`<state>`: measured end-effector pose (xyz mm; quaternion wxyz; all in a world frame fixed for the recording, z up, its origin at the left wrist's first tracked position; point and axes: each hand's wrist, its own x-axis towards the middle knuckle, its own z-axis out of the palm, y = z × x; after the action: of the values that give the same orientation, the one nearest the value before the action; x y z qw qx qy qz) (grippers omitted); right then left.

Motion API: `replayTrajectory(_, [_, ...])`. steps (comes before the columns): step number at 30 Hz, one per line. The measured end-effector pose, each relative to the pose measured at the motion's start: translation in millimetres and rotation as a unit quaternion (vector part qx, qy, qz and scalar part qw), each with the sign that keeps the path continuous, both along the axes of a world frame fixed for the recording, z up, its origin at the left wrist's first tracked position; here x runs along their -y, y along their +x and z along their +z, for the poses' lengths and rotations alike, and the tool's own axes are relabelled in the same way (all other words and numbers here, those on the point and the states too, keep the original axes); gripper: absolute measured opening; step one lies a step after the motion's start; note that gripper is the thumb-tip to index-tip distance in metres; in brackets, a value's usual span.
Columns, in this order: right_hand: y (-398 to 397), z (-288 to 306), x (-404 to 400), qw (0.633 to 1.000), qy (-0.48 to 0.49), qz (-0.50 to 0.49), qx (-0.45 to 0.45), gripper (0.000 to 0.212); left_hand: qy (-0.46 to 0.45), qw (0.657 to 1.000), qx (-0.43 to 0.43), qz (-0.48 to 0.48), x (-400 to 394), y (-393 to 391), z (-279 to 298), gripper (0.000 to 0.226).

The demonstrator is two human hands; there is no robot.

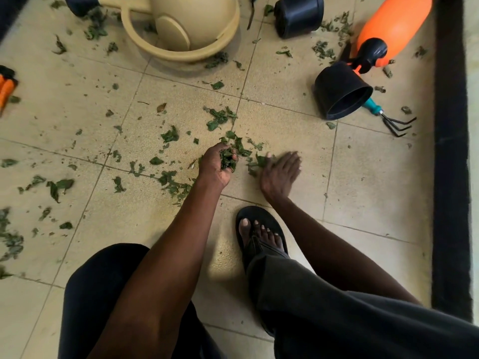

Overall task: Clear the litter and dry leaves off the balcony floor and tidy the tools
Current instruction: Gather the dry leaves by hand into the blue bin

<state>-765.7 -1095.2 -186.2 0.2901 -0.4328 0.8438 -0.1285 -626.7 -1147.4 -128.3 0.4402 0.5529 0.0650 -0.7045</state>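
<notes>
Dry green leaves (pixel 219 117) lie scattered over the beige tiled floor (pixel 363 177), thickest at the centre and left. My left hand (pixel 216 164) grips a bunch of leaves (pixel 228 159) just above the floor. Right beside it, my right hand (pixel 281 172) lies flat with straight fingers, touching a few leaves (pixel 259 161) on the tile. A hand rake (pixel 388 117) with a teal handle lies at the right, partly under a tipped black pot (pixel 342 92). An orange sprayer (pixel 388 29) lies behind it.
A beige watering can (pixel 186 27) lies at the top centre. A second black pot (pixel 298 16) is tipped over at the top. Orange-handled shears (pixel 6 89) are at the left edge. A dark raised border (pixel 451 151) runs along the right. My sandalled foot (pixel 261 234) stands below my hands.
</notes>
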Motion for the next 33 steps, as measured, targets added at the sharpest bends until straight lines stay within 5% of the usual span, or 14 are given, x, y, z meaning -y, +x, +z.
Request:
replayTrajectory(5, [40,8,30,0.983,-0.061,0.132,0.110,0.073,-0.013,1.000,-0.007,0.018,0,7,4,0.013])
replayTrajectory(7, [38,8,26,0.986,-0.093,0.079,0.115,0.071,-0.013,1.000,-0.001,0.024,1,13,3,0.015])
replayTrajectory(10, [40,4,9,0.985,0.007,-0.116,0.127,0.076,-0.011,0.999,0.004,0.039,3,25,2,0.017])
replayTrajectory(12, [54,4,4,0.977,0.044,-0.151,0.144,0.079,-0.007,0.999,0.005,0.050,3,33,2,0.017])
replayTrajectory(18, [92,12,31,0.983,-0.021,-0.005,0.180,0.079,-0.003,0.998,0.012,0.055,4,43,3,0.014])
replayTrajectory(22, [57,14,44,0.965,-0.139,0.012,0.223,0.067,-0.010,0.997,0.005,0.071,3,51,4,0.016])
replayTrajectory(25, [31,9,61,0.973,-0.125,0.046,0.190,0.069,-0.006,0.997,0.006,0.078,2,58,2,0.017])
replayTrajectory(28, [26,4,81,0.962,-0.089,0.205,0.158,0.072,-0.002,0.997,0.008,0.076,0,60,0,0.018])
replayTrajectory(33, [32,-3,81,0.887,-0.081,0.453,0.033,0.073,-0.003,0.998,0.014,0.069,0,59,0,0.019])
